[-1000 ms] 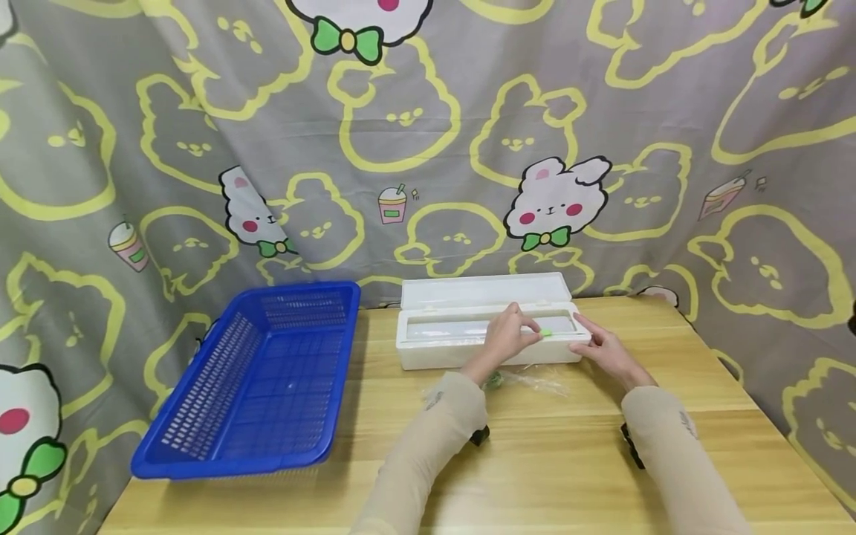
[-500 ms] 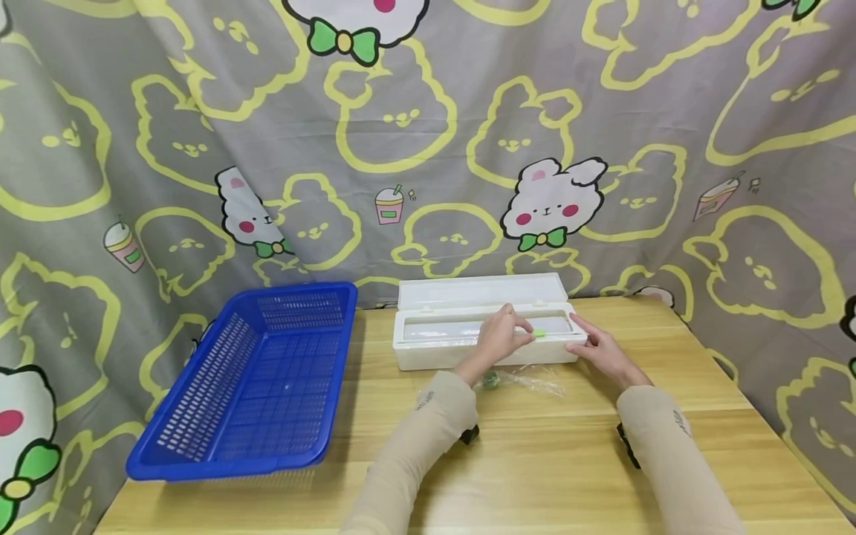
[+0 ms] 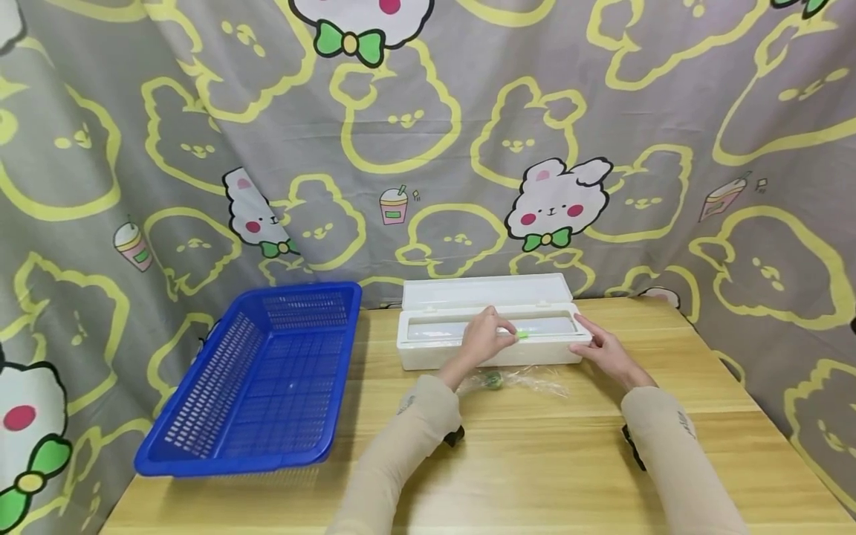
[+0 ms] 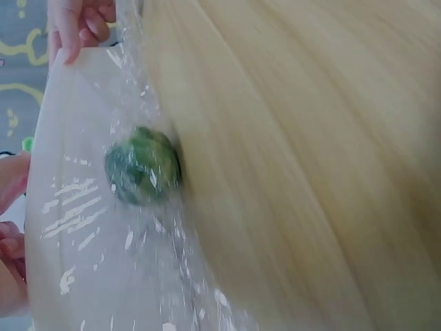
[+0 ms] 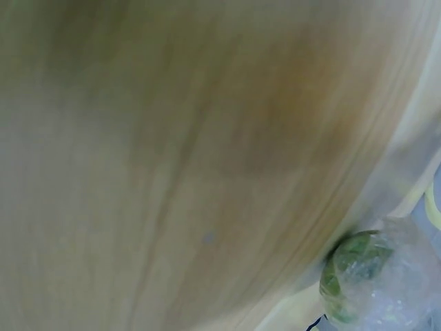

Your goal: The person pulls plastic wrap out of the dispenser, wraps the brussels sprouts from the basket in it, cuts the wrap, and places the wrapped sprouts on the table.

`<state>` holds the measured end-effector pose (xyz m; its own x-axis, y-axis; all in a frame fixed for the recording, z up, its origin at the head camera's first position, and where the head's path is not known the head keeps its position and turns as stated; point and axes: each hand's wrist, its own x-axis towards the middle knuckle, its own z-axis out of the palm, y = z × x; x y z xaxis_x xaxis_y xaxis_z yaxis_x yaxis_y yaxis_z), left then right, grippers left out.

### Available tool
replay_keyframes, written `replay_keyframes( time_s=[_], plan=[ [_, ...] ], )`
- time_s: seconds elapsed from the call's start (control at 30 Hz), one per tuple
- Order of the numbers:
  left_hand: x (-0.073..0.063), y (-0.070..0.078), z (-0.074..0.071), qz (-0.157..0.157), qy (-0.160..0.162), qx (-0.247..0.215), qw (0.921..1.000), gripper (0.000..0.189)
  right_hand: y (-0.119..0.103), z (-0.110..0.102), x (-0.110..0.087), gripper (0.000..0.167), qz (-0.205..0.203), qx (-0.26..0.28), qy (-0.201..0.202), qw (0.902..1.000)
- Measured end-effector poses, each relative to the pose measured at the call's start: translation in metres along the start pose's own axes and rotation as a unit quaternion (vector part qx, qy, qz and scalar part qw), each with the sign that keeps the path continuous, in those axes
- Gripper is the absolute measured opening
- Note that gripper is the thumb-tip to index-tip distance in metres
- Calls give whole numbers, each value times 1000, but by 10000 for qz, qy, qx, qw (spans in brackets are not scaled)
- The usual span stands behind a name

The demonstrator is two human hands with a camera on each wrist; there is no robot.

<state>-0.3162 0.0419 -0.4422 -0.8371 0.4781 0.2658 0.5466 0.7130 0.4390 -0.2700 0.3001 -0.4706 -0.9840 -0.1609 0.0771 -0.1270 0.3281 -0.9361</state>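
Note:
A long white cling film dispenser box (image 3: 428, 358) stands at the back of the table with its lid up. My left hand (image 3: 483, 339) pinches the small green slide cutter (image 3: 522, 335) on the box's front edge. With thumb and fingers, my right hand (image 3: 607, 354) grips the box's right end. Clear cling film (image 3: 538, 381) hangs from the front onto the table. Beneath the film sits a small round green thing (image 4: 142, 167), like a vegetable; its exact kind is unclear. It also shows at the lower right of the right wrist view.
A blue plastic basket (image 3: 287, 394) with perforated sides stands to the left of the box. Behind the wooden table (image 3: 562, 468) hangs a grey patterned curtain (image 3: 441, 148), close to the raised lid.
My left hand has slid left along the box's front edge with the green slide cutter. The right hand stays at the box's right end, and more of the round green thing shows.

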Motion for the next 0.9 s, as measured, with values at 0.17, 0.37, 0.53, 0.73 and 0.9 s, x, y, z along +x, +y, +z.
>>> replay_keyframes(
  time_s=[0.17,0.37,0.53,0.73,0.9],
  plan=[
    [-9,4,-14,-80,48,143,9999,13,0,-5,-2,69,-23,51,7,10000],
    [-17,-7,-18,-134,207,-72,9997,14,-2,-4,-3,69,64,-263,96,9996],
    [-21,-11,-20,-155,348,-76,9992,14,-2,-1,-2,69,13,-275,84,9996],
    [-23,-14,-21,-117,319,-39,9994,14,-3,0,-2,69,1,-256,65,9997],
    [-25,-17,-21,-139,334,-7,9993,14,-4,1,-2,68,95,-315,8,9995]
  ],
)
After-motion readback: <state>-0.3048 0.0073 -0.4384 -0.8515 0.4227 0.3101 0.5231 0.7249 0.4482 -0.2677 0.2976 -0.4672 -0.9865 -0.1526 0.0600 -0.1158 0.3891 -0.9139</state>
